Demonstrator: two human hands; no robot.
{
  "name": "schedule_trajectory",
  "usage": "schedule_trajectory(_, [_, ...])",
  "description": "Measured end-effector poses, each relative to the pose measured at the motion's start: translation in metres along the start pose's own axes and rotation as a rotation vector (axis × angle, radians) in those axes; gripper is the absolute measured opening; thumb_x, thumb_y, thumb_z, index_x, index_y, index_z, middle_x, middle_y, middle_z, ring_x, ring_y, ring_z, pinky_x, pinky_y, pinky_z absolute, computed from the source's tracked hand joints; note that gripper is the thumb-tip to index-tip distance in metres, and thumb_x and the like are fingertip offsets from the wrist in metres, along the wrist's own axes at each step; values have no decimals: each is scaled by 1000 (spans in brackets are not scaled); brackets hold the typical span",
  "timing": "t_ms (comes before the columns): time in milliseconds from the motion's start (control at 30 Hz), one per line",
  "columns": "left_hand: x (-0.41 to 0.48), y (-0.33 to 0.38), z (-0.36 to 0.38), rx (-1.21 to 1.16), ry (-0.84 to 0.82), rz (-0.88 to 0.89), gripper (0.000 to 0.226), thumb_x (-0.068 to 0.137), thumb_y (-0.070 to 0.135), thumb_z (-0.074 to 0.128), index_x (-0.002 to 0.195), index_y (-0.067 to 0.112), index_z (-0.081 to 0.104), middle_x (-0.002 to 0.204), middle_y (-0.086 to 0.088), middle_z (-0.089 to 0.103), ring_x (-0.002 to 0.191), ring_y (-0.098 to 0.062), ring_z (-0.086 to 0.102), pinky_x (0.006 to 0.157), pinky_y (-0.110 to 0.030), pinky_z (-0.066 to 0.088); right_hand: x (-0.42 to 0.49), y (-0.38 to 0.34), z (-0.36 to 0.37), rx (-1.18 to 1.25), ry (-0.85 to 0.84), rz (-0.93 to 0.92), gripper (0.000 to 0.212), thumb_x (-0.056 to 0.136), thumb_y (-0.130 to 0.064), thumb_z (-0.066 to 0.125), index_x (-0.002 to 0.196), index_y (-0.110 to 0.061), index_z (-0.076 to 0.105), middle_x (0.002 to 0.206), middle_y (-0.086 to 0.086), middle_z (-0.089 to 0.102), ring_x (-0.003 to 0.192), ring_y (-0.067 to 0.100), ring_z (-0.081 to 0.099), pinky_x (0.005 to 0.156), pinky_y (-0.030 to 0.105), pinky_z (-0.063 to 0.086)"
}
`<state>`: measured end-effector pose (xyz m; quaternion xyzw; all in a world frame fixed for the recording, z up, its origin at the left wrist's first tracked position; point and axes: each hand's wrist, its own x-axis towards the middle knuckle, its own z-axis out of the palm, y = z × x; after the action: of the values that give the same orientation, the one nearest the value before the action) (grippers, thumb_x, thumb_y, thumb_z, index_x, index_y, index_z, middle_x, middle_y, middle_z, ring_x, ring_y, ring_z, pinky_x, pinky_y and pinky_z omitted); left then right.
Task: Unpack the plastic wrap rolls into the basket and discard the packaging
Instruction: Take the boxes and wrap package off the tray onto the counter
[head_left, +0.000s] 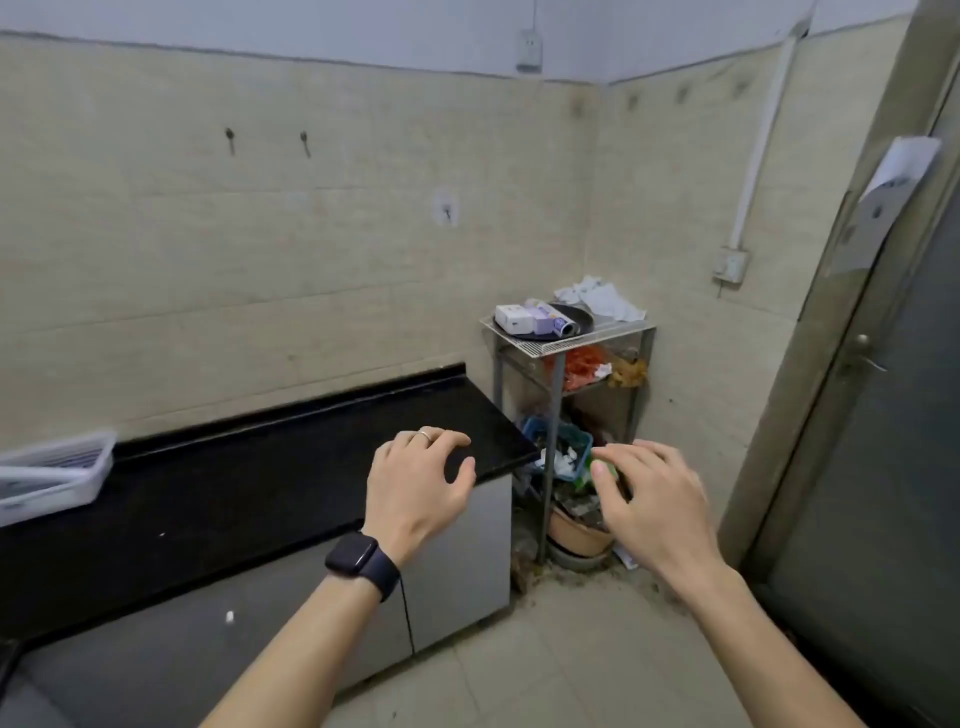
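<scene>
Head view
Landmark: the grey metal wire rack (566, 340) standing in the corner, just past the end of the black stone countertop (249, 467).
My left hand (415, 488): held out in the air over the countertop's end nearest the rack, fingers loosely curled and spread, gripping nothing. A ring sits on one finger, and a dark smartwatch (361, 564) is on the wrist.
My right hand (654, 509): raised in front of the rack's lower shelves, fingers spread and relaxed, nothing in them. A small green thing shows just behind the fingertips; I cannot tell what it is.
Plastic wrap rolls: a packaged roll with a purple and white label (553, 317) lies on the rack's top shelf, beside a white carton (514, 319), both resting on a dark round pan (576, 325).
White slatted plastic basket (52, 478): on the countertop, well apart from the rack, at the far left edge.
White crumpled cloth (602, 299): at the back of the rack's top shelf.
Rack's lower shelves: red and brown clutter in the middle, a blue basket (558, 441) and a tan bowl (579, 535) lower down.
</scene>
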<state>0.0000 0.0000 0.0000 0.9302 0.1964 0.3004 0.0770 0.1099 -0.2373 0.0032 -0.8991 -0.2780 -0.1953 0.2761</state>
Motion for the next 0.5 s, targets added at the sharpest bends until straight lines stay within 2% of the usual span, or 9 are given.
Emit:
schedule_trajectory(167, [52,-24,64,4,-106,7,31,90,50,47,113,38,64,117,12,65,109,-17,56,94,-37,42,52,17,61,-75,-139,20,35,97,-48,45,121,-35,66,126,-18,64,129,12,44,103,40,41])
schedule_trajectory(500, [217,-65,157,-65,-175,83,31,90,49,46,113,37,64,118,8,66,106,-21,58,90,-37,43,196,31,150,-114,-211,79,39,98,-49,41,129,-35,59,133,-17,60,133,15,41,104,40,40])
